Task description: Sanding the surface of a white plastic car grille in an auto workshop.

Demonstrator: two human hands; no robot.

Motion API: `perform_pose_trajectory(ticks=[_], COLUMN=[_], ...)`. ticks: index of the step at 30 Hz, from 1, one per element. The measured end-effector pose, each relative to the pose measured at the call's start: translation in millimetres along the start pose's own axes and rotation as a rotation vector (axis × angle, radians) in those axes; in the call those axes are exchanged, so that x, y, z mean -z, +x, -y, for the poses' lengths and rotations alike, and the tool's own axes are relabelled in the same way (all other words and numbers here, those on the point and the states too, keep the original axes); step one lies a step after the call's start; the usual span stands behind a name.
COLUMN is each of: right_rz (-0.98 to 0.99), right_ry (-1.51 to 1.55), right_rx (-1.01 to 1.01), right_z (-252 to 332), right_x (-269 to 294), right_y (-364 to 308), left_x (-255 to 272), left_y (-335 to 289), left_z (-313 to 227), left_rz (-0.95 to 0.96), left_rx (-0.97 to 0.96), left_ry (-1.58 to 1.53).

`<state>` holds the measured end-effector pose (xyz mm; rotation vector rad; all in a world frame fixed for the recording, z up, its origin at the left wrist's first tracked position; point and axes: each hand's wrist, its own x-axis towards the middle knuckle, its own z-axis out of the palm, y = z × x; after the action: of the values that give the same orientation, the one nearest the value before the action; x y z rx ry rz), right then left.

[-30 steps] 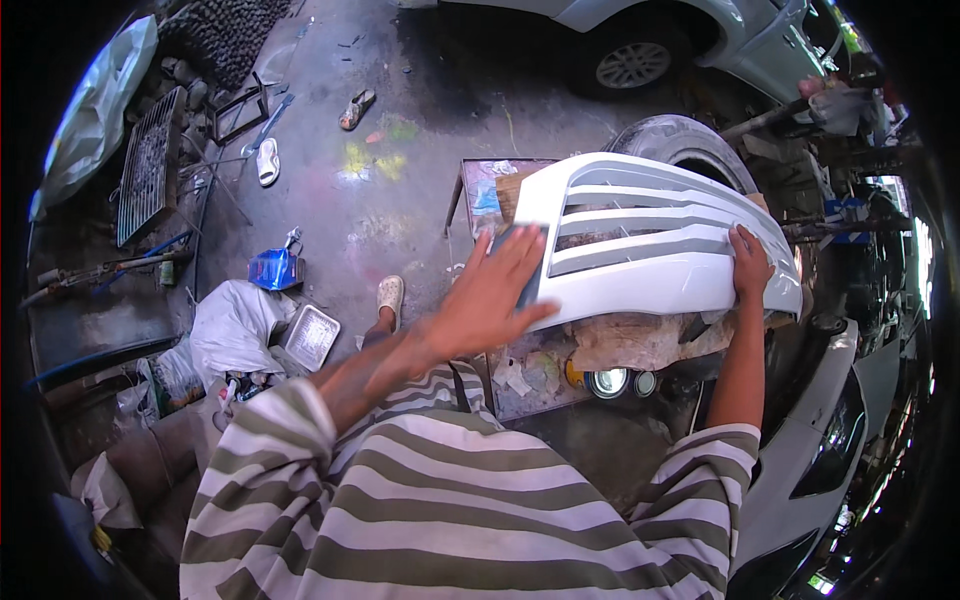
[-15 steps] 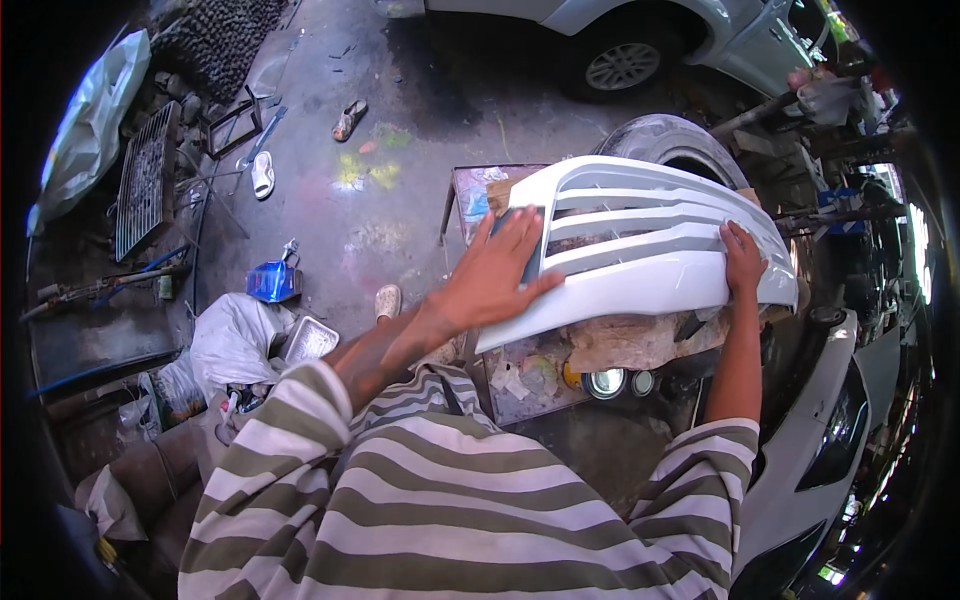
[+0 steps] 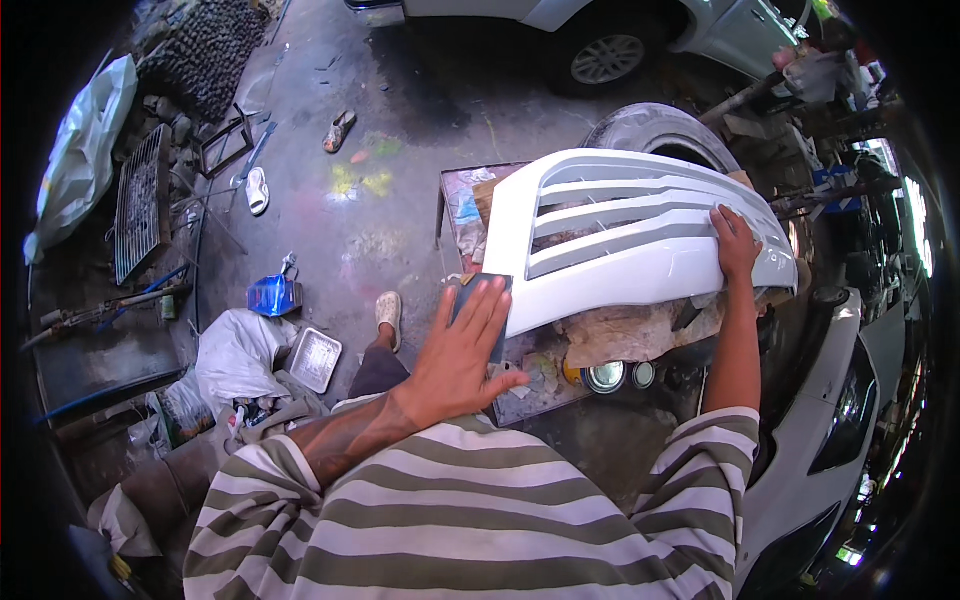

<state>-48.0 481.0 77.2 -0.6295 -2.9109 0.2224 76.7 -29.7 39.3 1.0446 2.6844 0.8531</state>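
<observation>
The white slatted panel (image 3: 600,287) sits at one o'clock on brown padding (image 3: 620,342), maybe to save it from scratches. The left hand (image 3: 455,352) lies flat, fingers a bit spread, on a dark sheet (image 3: 499,346) at the panel's left edge. The right hand (image 3: 735,243) seems to steady the slats; I can't tell if it pinches. A tire (image 3: 652,126) crowds twelve; floor (image 3: 390,245) gives room toward ten.
</observation>
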Motion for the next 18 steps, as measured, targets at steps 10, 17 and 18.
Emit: perform_pose_trajectory(ticks=[10,17,18], right_rz=[-0.087,-0.076,-0.076], right_ry=[-0.177,0.03,0.036], right_rx=[0.07,-0.03,-0.044], right_z=[-41,21,22], right_x=[-36,3,12], right_y=[11,-17,-18], left_x=[9,12,14], left_y=[31,27,38], left_z=[-6,-19,-17], left_rz=[0.032,-0.002,-0.01], left_rx=[0.011,0.037,0.01], left_ry=[0.021,0.11,0.111])
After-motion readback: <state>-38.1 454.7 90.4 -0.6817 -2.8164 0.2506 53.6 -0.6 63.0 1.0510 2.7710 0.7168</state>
